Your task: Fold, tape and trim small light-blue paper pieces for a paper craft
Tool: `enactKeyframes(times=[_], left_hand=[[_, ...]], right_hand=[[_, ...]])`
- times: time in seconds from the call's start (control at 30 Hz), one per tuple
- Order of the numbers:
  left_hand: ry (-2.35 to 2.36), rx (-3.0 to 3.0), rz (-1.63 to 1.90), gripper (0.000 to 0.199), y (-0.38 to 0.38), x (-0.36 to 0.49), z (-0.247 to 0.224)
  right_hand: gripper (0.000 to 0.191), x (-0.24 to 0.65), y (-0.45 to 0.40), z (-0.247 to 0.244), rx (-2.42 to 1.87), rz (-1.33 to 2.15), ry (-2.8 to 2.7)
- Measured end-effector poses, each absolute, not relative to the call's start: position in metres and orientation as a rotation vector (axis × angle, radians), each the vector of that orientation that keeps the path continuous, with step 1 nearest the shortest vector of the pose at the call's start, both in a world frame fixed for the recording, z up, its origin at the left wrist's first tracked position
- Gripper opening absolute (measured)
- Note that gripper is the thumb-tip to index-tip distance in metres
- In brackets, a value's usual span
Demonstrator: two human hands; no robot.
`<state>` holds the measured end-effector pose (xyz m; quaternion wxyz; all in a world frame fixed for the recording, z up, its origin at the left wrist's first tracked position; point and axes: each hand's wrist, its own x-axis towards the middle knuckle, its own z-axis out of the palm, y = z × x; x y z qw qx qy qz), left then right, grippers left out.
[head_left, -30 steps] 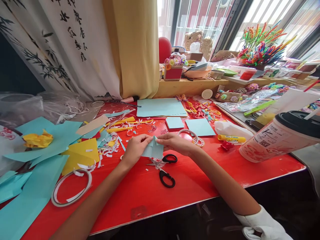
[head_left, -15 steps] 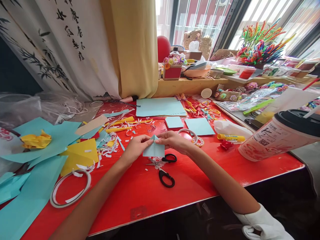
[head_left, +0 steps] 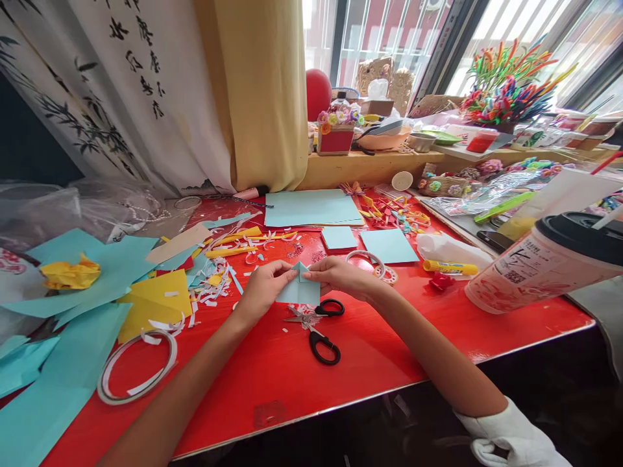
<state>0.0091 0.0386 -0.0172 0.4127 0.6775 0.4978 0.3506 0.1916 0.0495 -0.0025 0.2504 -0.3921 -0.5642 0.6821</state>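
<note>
A small light blue sheet of folded paper [head_left: 298, 293] is held just above the red table, its top corners folded in toward a point. My left hand [head_left: 265, 283] pinches its left side between thumb and fingers. On the other side, my right hand [head_left: 338, 275] has its fingertips on the upper right fold. Black-handled scissors [head_left: 325, 348] lie spread on the table just below the paper, over some small white scraps. Beyond my hands are a stack of small blue squares [head_left: 339, 238] and a larger blue square [head_left: 389, 246].
Tape rolls lie at the left [head_left: 137, 367] and right [head_left: 366, 257]. A large drink cup [head_left: 548, 266] and a yellow glue stick [head_left: 450, 267] stand and lie on the right. Blue sheets [head_left: 73, 363], yellow paper [head_left: 158, 301] and paper scraps cover the left side.
The right upper corner of the paper now lies folded down flatter, with my right fingertips shifted slightly right along it. My left hand stays nearly still.
</note>
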Motion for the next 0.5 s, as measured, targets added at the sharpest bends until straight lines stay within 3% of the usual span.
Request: enactKeyframes(times=[0.5], left_hand=[[1.269,1.740,0.878,0.030,0.0379,0.0092,-0.0183]], right_hand=[[0.028,0.1914,0.0502,-0.0037,-1.098,1.883,-1.464]])
